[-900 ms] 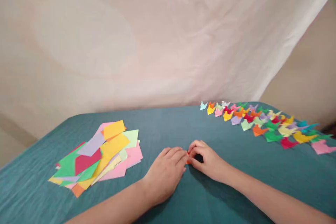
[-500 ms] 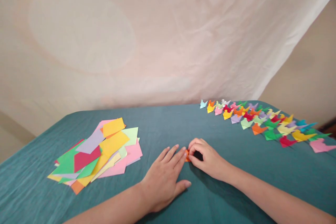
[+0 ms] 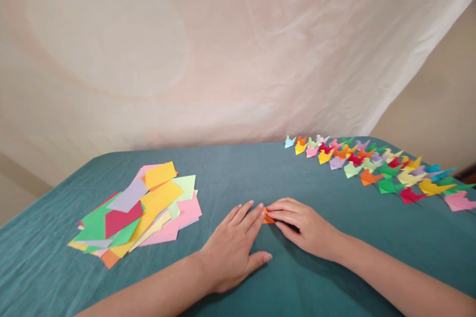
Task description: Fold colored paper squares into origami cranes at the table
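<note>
A small folded piece of orange paper [image 3: 267, 217] lies on the teal cloth between my two hands. My left hand [image 3: 238, 245] rests flat beside it, fingers stretched out, their tips over its left edge and the thumb apart. From the right, my right hand [image 3: 303, 225] reaches to the same piece. Its fingers are extended with the tips at the paper's right side, and the thumb sits a little lower, apart from the fingers. Part of the orange paper is hidden under the fingertips, so its full shape does not show.
Left of my hands, loose coloured paper sheets [image 3: 159, 198] lie in an overlapping pile. Several small folded paper birds [image 3: 370, 177] stand in slanting rows at the right. A teal cloth [image 3: 230, 173] covers the table, and a pale hanging sheet [image 3: 223, 59] is behind it.
My right hand has gone from a curled pinch to straighter fingers over the orange paper, more of which now shows. My left hand stays flat in place. The view has shifted slightly.
</note>
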`<state>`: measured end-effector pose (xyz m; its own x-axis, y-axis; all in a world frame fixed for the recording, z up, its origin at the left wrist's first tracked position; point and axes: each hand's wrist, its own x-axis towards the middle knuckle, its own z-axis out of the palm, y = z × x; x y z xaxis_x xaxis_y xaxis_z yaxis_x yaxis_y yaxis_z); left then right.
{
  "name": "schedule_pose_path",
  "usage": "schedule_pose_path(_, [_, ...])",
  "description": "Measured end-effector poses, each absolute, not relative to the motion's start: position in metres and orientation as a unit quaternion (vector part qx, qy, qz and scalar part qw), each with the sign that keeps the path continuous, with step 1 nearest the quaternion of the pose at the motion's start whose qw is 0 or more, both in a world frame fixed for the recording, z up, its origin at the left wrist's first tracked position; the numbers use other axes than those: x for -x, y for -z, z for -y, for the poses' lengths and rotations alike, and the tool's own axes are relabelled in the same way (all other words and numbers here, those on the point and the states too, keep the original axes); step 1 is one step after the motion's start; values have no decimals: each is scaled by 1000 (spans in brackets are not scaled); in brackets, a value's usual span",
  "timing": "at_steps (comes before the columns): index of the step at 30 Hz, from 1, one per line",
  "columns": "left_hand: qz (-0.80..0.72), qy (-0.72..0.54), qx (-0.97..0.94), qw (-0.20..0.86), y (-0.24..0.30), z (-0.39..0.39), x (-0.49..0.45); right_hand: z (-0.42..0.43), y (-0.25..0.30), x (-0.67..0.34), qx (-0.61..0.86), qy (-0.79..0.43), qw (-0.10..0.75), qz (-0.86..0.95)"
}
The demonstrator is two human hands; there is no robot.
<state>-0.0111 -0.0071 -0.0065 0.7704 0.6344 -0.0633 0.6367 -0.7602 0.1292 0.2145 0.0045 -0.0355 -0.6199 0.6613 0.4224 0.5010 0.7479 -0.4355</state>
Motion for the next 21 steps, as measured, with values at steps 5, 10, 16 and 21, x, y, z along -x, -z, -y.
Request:
schedule_pose_path(5, [-336,0,-938,80,9,7,11,-2,32,-218,305,-91,263,911])
schedule_pose_path(10, [-336,-1,-938,85,9,7,11,-1,34,-221,298,-52,248,920])
schedule_pose_path(16, [-339,0,-937,84,11,7,11,0,35,-221,291,-10,223,930])
schedule_pose_path(21, [-335,0,-938,85,11,7,12,1,33,-221,289,-8,213,933])
